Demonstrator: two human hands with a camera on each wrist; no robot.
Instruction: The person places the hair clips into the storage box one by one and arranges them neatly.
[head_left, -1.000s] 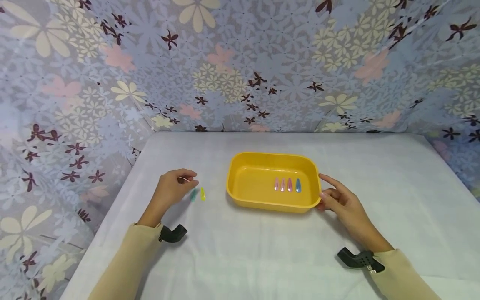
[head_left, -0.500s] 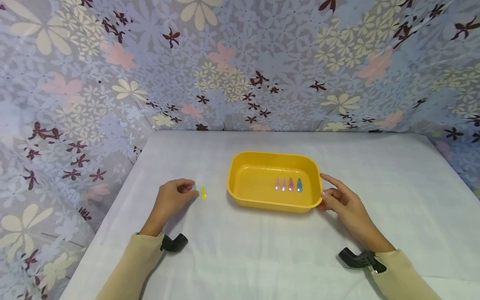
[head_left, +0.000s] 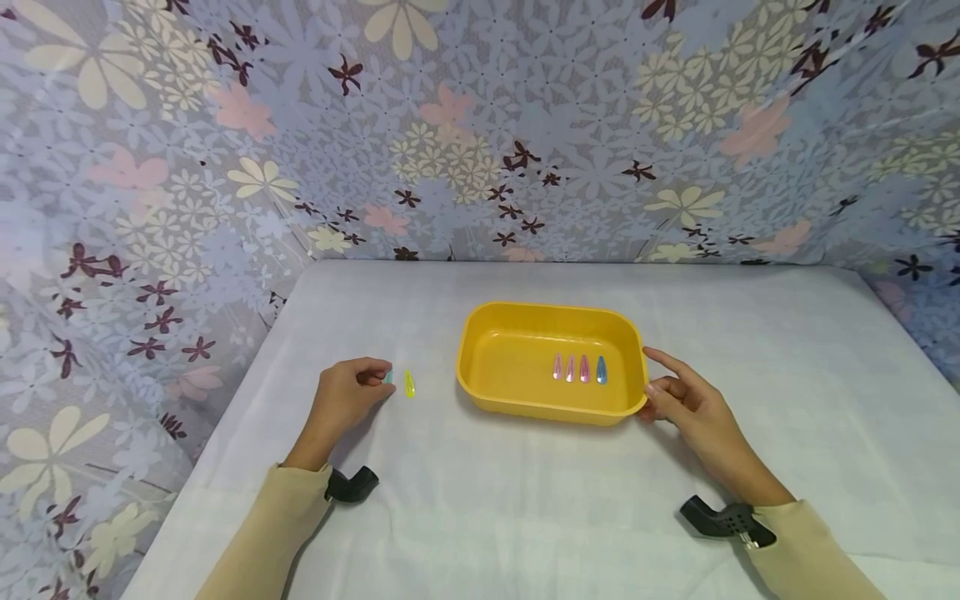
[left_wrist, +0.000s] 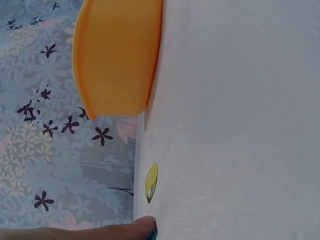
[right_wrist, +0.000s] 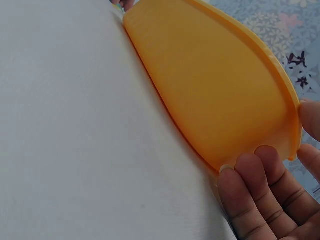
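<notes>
My left hand (head_left: 347, 398) is at the left of the white cloth, pinching a teal hair clip (head_left: 388, 377) between thumb and forefinger. Just right of it lies a yellow snap hair clip (head_left: 409, 383), also in the left wrist view (left_wrist: 151, 183). A yellow rectangular tray (head_left: 525, 411) sits mid-table. Three pink hair clips (head_left: 571, 368) and a blue hair clip (head_left: 602, 370) lie in a row in its right half. My right hand (head_left: 693, 412) rests relaxed fingertips on the tray's right end; in the right wrist view the fingers (right_wrist: 252, 175) touch its outer wall.
A white cloth (head_left: 487, 500) covers the table. Floral fabric (head_left: 480, 125) hangs behind it and along the left side. Each wrist wears a black camera mount (head_left: 352, 485), below a beige sleeve (head_left: 262, 533).
My left hand has come down slightly and closed its thumb and forefinger on the teal hair clip, which lay on the cloth before. The right hand stays at the tray's end.
</notes>
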